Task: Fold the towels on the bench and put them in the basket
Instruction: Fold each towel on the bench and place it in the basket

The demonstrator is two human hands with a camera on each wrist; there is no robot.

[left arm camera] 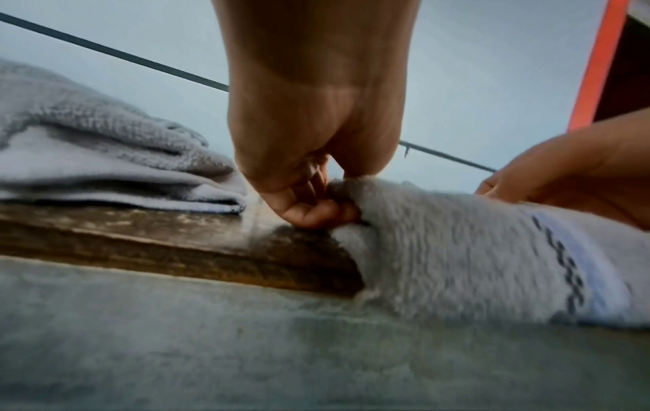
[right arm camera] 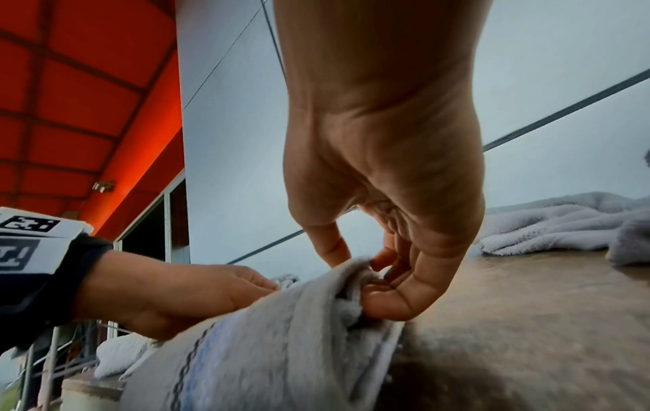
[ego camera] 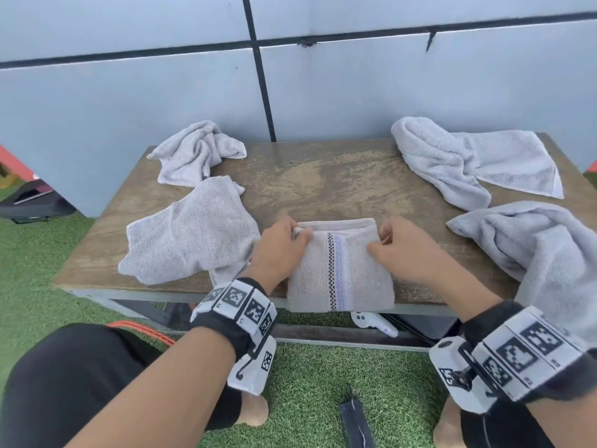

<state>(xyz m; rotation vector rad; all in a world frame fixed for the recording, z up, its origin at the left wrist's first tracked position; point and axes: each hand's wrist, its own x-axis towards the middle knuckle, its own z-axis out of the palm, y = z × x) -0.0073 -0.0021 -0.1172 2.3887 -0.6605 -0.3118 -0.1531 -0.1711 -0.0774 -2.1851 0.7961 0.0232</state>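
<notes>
Striped towel (ego camera: pixel 340 270) at 6 o'clock on bench (ego camera: pixel 323 176), near edge overhanging. Left hand (ego camera: pixel 281 245) and right hand (ego camera: pixel 400 245) each pinch a far corner. Mid-fold. Next, likely: align the corners, press flat. Basket not seen; four towels unfolded.

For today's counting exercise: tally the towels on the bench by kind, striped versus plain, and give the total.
Striped towel, pinched at its far corners by the left hand and the right hand: 1
Plain grey towels, unfolded: 4
Total on the bench: 5
</notes>
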